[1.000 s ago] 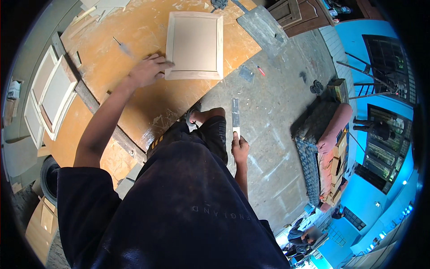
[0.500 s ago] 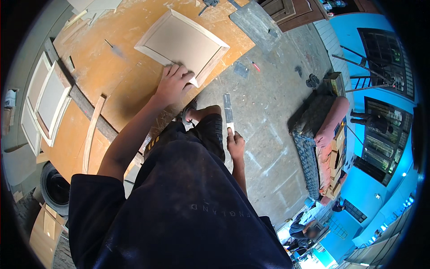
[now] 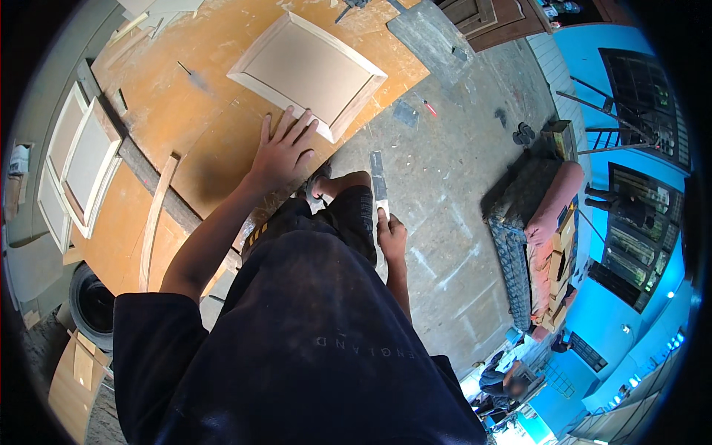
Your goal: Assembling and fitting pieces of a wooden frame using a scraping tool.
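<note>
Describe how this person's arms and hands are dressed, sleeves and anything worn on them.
Both hands are bare: no gloves, rings or watch show on the left hand or the right hand. The forearms are uncovered too. The short sleeve of a dark navy T-shirt ends above the left elbow; the right sleeve is hidden behind the body.

Dark navy short-sleeved shirt, dark trousers with yellow-striped trim, bare forearms.

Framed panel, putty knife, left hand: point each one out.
Framed panel (image 3: pixel 308 70), head view, on its flat centre field.
Putty knife (image 3: pixel 379 182), head view, on the blade above the right hand (image 3: pixel 391 236).
Left hand (image 3: pixel 280 152), head view, on the back of the hand.
</note>
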Motion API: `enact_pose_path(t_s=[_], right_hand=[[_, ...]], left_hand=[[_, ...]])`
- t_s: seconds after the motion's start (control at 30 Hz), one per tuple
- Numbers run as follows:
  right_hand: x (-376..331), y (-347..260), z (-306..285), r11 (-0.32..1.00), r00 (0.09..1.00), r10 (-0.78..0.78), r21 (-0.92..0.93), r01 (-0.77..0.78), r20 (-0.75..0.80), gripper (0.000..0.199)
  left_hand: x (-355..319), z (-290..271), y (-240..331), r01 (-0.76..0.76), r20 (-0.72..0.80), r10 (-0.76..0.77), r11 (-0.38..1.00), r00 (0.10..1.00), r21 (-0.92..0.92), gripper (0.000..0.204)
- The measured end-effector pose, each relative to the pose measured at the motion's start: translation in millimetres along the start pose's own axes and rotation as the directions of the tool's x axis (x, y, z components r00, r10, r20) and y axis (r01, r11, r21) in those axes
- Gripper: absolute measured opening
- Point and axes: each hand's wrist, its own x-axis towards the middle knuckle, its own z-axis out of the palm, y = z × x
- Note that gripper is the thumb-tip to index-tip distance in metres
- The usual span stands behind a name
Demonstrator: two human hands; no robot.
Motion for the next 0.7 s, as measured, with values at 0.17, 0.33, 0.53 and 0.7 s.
enact_pose_path(t_s=[0.17, 0.33, 0.53, 0.7], right_hand=[[1, -17, 3, 1.0, 0.999, 0.003, 0.027, -0.004, 0.039, 0.054], [1, -39, 4, 0.999, 0.997, -0.043, 0.025, 0.041, 0.064, 0.055], [8, -57, 15, 0.998, 0.996, -0.023, 0.06, 0.017, 0.091, 0.054], [20, -66, 25, 0.996, 0.991, -0.038, 0.086, 0.027, 0.129, 0.053]], left_hand=[[-1, -5, 11, 0.004, 0.024, -0.003, 0.999, 1.0, -0.034, 0.055], [-2, -8, 12, -0.004, 0.041, 0.005, 1.0, 0.999, -0.03, 0.055], [-2, -4, 6, -0.029, 0.039, 0.029, 0.999, 0.999, -0.015, 0.055], [-2, -5, 10, -0.019, 0.021, 0.02, 1.0, 1.0, -0.023, 0.053]])
